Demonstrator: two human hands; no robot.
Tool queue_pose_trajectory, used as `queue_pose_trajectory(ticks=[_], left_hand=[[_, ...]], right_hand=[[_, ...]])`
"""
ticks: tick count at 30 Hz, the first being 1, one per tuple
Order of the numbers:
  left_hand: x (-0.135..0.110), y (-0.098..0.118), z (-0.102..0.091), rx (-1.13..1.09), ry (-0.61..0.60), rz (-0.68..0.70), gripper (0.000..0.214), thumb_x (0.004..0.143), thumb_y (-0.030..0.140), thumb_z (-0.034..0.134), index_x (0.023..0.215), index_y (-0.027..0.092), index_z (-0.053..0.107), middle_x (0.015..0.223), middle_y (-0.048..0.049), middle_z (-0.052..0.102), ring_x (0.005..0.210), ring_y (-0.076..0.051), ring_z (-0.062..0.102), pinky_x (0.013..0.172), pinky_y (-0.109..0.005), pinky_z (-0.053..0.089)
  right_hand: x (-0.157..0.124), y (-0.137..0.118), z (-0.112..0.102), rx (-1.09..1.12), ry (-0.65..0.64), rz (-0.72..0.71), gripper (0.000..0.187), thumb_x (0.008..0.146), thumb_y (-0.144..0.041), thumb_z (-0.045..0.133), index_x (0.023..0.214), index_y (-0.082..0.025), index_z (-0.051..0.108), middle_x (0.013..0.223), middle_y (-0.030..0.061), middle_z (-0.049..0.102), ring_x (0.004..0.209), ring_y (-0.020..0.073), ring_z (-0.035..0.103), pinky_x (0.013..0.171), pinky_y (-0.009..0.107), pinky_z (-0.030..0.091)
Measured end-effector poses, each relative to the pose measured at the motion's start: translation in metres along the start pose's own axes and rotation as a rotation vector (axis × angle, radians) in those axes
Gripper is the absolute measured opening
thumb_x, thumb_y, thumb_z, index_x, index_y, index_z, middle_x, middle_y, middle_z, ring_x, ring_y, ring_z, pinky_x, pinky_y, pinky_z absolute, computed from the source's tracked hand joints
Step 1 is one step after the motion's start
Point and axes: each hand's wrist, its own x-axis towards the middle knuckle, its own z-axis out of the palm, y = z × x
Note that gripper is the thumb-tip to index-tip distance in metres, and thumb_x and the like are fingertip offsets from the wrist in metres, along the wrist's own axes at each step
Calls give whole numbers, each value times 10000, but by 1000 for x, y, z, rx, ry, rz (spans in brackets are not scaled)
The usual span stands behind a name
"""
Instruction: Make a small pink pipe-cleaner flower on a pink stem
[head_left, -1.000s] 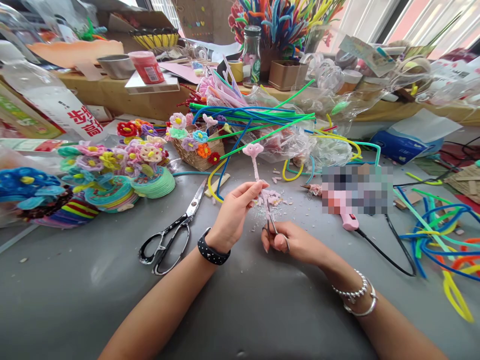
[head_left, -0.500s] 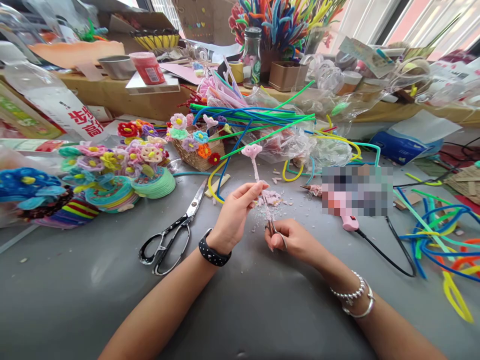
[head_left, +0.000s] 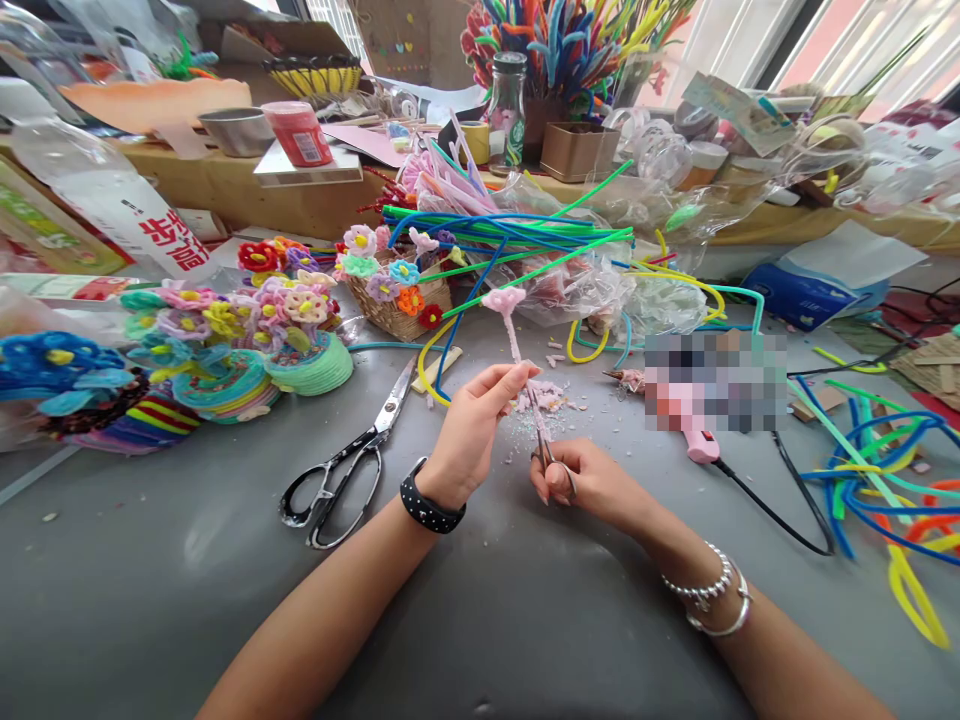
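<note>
A pale pink pipe-cleaner flower points upward, its twisted stem pinched between the thumb and fingers of my left hand. The lower end of the stem runs down toward my right hand. Small scissors sit in that hand, fingers through the handles, with the blades pointing up along the pink stem. Whether the blades touch the stem, I cannot tell. Behind the blades lies a heap of pink clippings with fine fluff around it. Large black-handled scissors lie open to the left of my left hand.
A pink glue gun, partly blurred out, lies at right with its black cord. Loose coloured pipe cleaners are tangled beyond it. Finished pipe-cleaner flowers stand at left near a small woven basket. A cluttered shelf runs along the back.
The view has shifted very slightly. Both hands keep almost the same place, and the small scissors' blades show a little more plainly beside the stem.
</note>
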Motion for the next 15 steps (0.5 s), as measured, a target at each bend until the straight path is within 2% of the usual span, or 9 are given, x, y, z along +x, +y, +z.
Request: queue_pose_trajectory(ticks=[4,11,15], left_hand=[[-1,-1,1,46,-8,-3,135,705,309,601,747,202,671,766,10,604,599,-75,365,571,-223,283],[0,0,0,41,5,18,129,709,313,595,745,214,668,780,12,599,612,-76,378,573,-224,284],[-1,0,0,47,4,20,127,715,309,592,746,212,667,764,13,584,616,-77,369,577,-219,283]], right_hand=[[0,0,0,22,-9,16,625,617,-741,404,533,-131,507,468,-36,395,437,65,327,423,202,227],[2,1,2,-47,107,47,599,638,-711,426,468,-140,485,395,-43,361,395,65,310,415,214,229],[1,-1,3,-21,82,10,623,631,-733,399,501,-134,508,430,-33,388,421,72,336,429,214,238]])
